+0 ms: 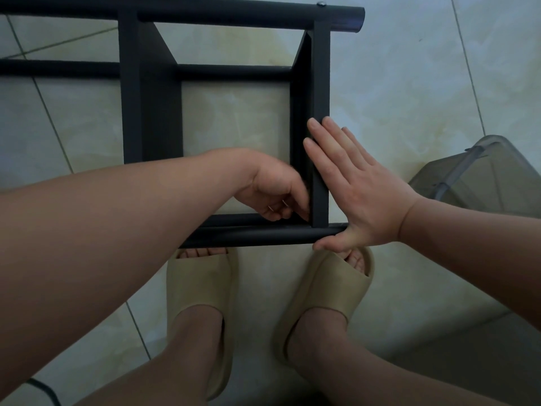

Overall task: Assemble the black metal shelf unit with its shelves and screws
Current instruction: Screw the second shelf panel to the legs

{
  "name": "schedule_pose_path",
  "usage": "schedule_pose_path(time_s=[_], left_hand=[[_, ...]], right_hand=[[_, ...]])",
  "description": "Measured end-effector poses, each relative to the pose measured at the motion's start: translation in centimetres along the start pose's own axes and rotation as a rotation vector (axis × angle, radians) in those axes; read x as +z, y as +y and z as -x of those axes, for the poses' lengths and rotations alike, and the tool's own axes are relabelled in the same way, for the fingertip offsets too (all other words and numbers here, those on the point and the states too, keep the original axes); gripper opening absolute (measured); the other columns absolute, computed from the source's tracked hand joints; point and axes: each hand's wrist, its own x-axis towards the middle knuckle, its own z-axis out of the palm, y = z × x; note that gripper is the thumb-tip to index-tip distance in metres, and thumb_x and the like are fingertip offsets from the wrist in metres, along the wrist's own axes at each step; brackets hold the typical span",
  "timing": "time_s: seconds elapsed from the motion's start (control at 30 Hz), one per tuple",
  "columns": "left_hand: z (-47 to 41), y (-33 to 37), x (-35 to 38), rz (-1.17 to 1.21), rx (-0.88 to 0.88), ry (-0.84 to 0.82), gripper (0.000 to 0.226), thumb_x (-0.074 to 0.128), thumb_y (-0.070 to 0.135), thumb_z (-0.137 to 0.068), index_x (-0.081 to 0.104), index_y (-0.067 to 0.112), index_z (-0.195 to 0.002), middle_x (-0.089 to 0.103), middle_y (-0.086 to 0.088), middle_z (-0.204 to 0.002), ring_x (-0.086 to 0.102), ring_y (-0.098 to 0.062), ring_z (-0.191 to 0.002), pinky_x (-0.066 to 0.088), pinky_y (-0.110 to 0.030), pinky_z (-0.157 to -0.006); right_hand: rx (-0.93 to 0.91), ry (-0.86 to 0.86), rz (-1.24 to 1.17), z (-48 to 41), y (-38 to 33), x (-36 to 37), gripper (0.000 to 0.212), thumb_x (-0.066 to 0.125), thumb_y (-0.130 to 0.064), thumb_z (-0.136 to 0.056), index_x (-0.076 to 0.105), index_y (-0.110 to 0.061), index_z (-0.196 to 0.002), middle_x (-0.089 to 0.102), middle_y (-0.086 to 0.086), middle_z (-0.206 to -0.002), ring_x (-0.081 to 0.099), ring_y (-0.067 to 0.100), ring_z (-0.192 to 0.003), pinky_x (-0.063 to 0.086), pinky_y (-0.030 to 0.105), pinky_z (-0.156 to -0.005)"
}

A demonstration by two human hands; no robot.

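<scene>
The black metal shelf unit lies on its side on the tiled floor, with two shelves standing on edge between its round tubes. A screw head shows on the far tube. My right hand lies flat with straight fingers against the outer face of the right shelf, its thumb on the near tube. My left hand reaches inside the frame to the corner where that shelf meets the near tube. Its fingers are curled there, and whatever they pinch is hidden.
My two feet in beige slippers stand just behind the near tube. A grey translucent plastic bin sits on the floor at the right. A dark cable lies at the lower left.
</scene>
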Motion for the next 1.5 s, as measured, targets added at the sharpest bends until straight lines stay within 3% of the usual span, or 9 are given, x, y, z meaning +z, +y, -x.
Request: schedule_pose_path(time_s=[0.1,0.4,0.6,0.77,0.93,1.17,1.5], left_hand=[[-0.07,-0.24,0.26,-0.014,-0.015,-0.013,0.012,0.058,0.013,-0.095,0.068,0.018,-0.09,0.065,0.007,-0.075,0.043,-0.008,-0.06,0.038,-0.022,-0.063],[0.09,0.08,-0.07,-0.035,0.011,0.013,0.018,0.061,0.001,-0.091,0.065,0.015,-0.081,0.058,0.006,-0.058,0.045,-0.008,-0.06,0.037,-0.021,-0.061],[0.03,-0.1,-0.13,-0.004,-0.008,0.022,0.006,0.062,0.014,-0.093,0.066,0.016,-0.098,0.067,0.007,-0.076,0.044,-0.008,-0.061,0.038,-0.021,-0.062],[-0.12,-0.02,0.15,-0.039,0.042,0.045,0.016,0.065,0.003,-0.09,0.066,0.015,-0.081,0.062,0.006,-0.062,0.042,-0.008,-0.059,0.036,-0.021,-0.06],[0.06,0.06,0.02,-0.016,0.05,0.041,0.02,0.062,-0.002,-0.09,0.064,0.015,-0.08,0.056,0.005,-0.059,0.045,-0.009,-0.059,0.036,-0.021,-0.061],[0.19,0.01,0.08,-0.038,-0.021,-0.008,0.012,0.06,0.014,-0.094,0.068,0.018,-0.086,0.066,0.008,-0.07,0.042,-0.008,-0.061,0.037,-0.022,-0.062],[0.03,0.02,-0.3,-0.034,0.022,0.051,0.016,0.063,0.002,-0.089,0.066,0.016,-0.083,0.059,0.006,-0.061,0.046,-0.009,-0.061,0.038,-0.021,-0.062]], right_hand=[[-0.002,0.002,0.001,-0.01,0.0,0.0,0.128,0.04,-0.09,-0.079,0.012,0.008,-0.157,0.005,0.029,-0.165,0.002,0.043,-0.155,0.014,0.06,-0.124],[0.001,-0.004,-0.001,0.0,0.04,-0.03,0.129,0.041,-0.09,-0.079,0.012,0.008,-0.158,0.004,0.029,-0.165,0.001,0.043,-0.155,0.014,0.06,-0.124],[0.0,0.0,-0.007,0.03,-0.02,-0.01,0.129,0.041,-0.089,-0.078,0.013,0.008,-0.157,0.005,0.029,-0.165,0.002,0.044,-0.155,0.016,0.061,-0.123],[0.001,-0.003,-0.004,0.02,-0.02,0.03,0.13,0.043,-0.089,-0.078,0.013,0.008,-0.157,0.005,0.029,-0.166,0.001,0.043,-0.155,0.015,0.06,-0.124],[0.0,-0.004,-0.004,0.02,-0.01,-0.01,0.13,0.043,-0.09,-0.078,0.012,0.008,-0.158,0.004,0.028,-0.166,0.001,0.043,-0.155,0.014,0.06,-0.124],[-0.002,-0.002,0.0,0.01,0.02,0.01,0.129,0.04,-0.091,-0.079,0.011,0.007,-0.158,0.004,0.028,-0.166,0.001,0.043,-0.155,0.014,0.059,-0.124],[0.001,-0.007,0.001,0.01,0.03,0.04,0.13,0.043,-0.09,-0.077,0.011,0.007,-0.158,0.004,0.028,-0.166,0.001,0.043,-0.155,0.014,0.059,-0.124]])
